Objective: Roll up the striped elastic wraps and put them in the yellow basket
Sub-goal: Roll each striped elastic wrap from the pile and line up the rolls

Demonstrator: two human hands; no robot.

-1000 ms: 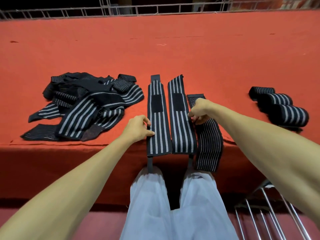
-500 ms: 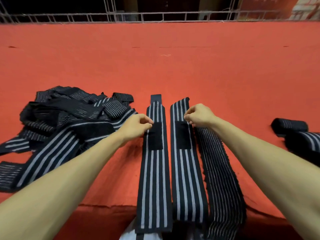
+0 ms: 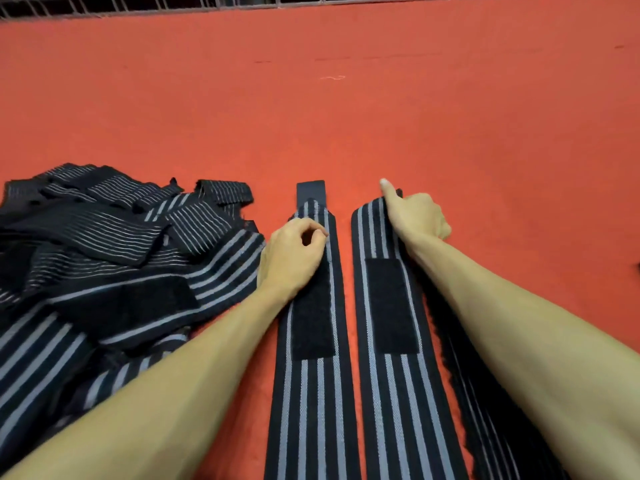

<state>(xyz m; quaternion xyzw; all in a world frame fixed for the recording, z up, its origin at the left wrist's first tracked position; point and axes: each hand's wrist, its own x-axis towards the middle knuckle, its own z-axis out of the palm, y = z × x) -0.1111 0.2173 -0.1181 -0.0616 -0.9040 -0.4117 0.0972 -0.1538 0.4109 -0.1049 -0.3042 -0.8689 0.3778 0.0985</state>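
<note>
3 wraps lie side by side on red cloth (image 3: 346, 116): left wrap (image 3: 311, 393), middle wrap (image 3: 398, 410), thin wrap (image 3: 481, 420); left hand (image 3: 294, 258) curls on left wrap, grip unclear; right hand (image 3: 415, 216), thumb out, grips thin wrap's far end.

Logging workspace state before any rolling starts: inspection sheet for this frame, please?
Surface: red cloth, pale thread scrap on it.
Job's things: left wrap and right wrap flat, side by side, apart; thin-striped wrap under the right forearm; yellow basket not in view.
Clutter: pile of wraps at left, unrolled.
Grippers: left hand fingers curled on left wrap, grip unclear; right hand grips right wrap's far end, thumb on top.
Cables: nothing seen.
Surroundings: wire grid along far edge.
</note>
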